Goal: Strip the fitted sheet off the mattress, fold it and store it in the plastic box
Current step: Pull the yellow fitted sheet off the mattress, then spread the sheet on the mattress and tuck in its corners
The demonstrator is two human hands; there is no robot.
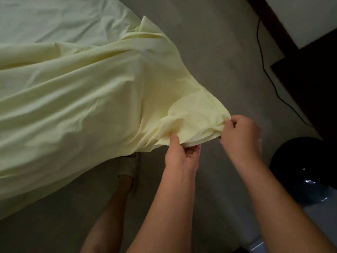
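The pale yellow fitted sheet (69, 99) fills the left half of the view, rumpled in long folds over the bed and drawn out to the right into a gathered corner that hangs above the floor (218, 52). At the far left lies a paler surface (36, 19) (bare mattress or more cloth, I cannot tell which). The floor is a flat grey-beige and runs from far to near down the middle. Dark furniture (310, 84) stands at the far right, and a round black object (299, 161) with bluish glints sits near on the right.

Both bare forearms reach in from the near edge. The right hand (240, 136) holds the right end of the sheet's corner, its fingers curled and pinching the hem. The left hand (182, 152) grips the same corner just to the left, thumb pressed on top of the cloth and fingers curled beneath it. A foot (129, 172) in a sandal shows under the sheet's near edge. A thin black cable (264, 66) trails across the floor at the far right.
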